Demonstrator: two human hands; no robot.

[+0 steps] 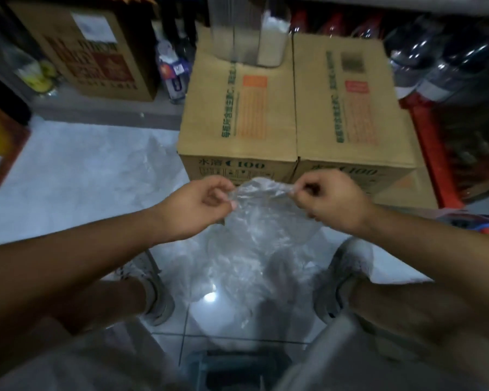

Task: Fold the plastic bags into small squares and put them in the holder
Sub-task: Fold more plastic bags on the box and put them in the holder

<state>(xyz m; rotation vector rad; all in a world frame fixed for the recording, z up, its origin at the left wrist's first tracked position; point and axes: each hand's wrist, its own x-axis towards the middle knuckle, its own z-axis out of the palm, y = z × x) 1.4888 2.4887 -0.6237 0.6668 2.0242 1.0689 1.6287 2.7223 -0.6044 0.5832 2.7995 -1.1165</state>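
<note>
A clear, crinkled plastic bag (259,221) hangs in the air between my knees, held up by its top edge. My left hand (201,206) pinches the bag's top left corner between thumb and fingers. My right hand (328,197) pinches the top right corner the same way. The bag droops down toward the tiled floor between my two shoes. More clear plastic (150,156) lies crumpled on the floor, left of the boxes. A clear container (249,32) stands on the left box; whether it is the holder I cannot tell.
Two brown cardboard boxes (297,108) stand side by side right behind the bag. Another box (85,49) sits on a ledge at the back left. Dark bottles (441,60) and a red crate (429,153) fill the right. A dark stool (232,368) is beneath me.
</note>
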